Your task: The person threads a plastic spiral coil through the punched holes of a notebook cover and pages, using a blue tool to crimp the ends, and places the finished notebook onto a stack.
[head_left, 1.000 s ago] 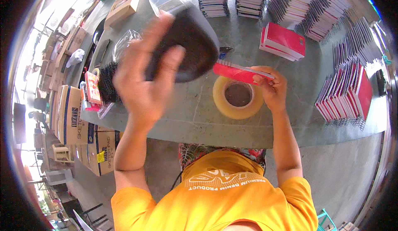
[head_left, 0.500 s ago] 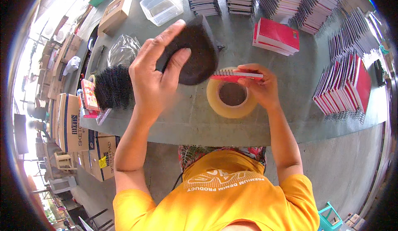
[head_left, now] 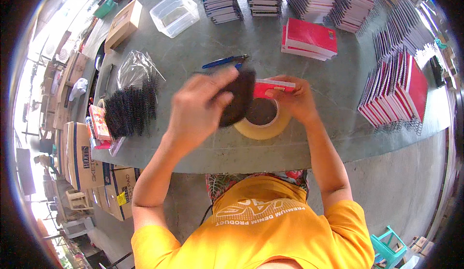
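Note:
My left hand (head_left: 195, 107), a little smeared by motion, grips a black block with a rounded edge (head_left: 240, 95). What kind of thing the block is, I cannot make out. Between the thumb and fingers of my right hand (head_left: 297, 101) is a small red notebook (head_left: 273, 87), its white page edge uppermost. The block's right side meets or overlaps the notebook's left end, where the binding is hidden. Below both, a wide roll of yellowish clear tape (head_left: 268, 131) lies flat on the grey table (head_left: 208, 153). Just beyond my left hand lies a slim blue tool (head_left: 224, 62).
Red notebooks (head_left: 309, 39) lie beyond my right hand; more red spiral notebooks (head_left: 396, 90) stand at right. Stacks of spiral-bound books (head_left: 217, 0) line the far side. Black binding coils (head_left: 130, 107), a plastic bag (head_left: 137, 71), a clear tub (head_left: 174, 15) and a cardboard box (head_left: 123, 25) are left.
My left hand has brought the black block down and tilted it beside the notebook, uncovering the blue tool. In my right hand the notebook has turned, showing more red cover. The view has shifted slightly.

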Motion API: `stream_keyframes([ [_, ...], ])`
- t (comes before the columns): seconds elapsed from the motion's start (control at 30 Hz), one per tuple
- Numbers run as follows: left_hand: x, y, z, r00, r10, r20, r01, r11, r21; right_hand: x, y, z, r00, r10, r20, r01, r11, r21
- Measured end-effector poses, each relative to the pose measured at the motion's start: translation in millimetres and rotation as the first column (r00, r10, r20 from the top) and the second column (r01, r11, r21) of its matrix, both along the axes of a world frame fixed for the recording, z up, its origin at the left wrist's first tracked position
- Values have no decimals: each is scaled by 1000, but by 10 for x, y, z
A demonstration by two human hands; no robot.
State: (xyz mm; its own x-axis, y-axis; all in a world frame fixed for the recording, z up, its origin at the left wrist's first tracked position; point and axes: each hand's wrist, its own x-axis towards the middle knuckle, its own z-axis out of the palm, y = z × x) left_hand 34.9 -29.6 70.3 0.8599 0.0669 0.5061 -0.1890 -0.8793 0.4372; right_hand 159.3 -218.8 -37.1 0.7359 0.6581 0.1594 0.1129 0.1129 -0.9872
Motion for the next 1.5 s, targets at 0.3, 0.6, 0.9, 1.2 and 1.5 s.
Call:
stream_keyframes([
  [0.3,175,-10,178,977,-51,205,43,998,43,-71,30,83,998,13,-65,-7,996,92],
  [0.6,206,-98,128,994,-39,106,43,998,-43,-102,27,90,999,-11,-37,13,999,36],
  [0.9,233,-200,50,976,-192,-101,194,981,12,-29,-9,75,990,47,129,-45,999,-18],
  [1.2,-56,167,-185,878,-267,-397,185,955,-233,-57,29,30,985,87,-149,-67,989,133],
  [1.5,-366,414,-282,899,185,-398,5,902,432,-94,70,129,998,32,61,-51,941,334],
])
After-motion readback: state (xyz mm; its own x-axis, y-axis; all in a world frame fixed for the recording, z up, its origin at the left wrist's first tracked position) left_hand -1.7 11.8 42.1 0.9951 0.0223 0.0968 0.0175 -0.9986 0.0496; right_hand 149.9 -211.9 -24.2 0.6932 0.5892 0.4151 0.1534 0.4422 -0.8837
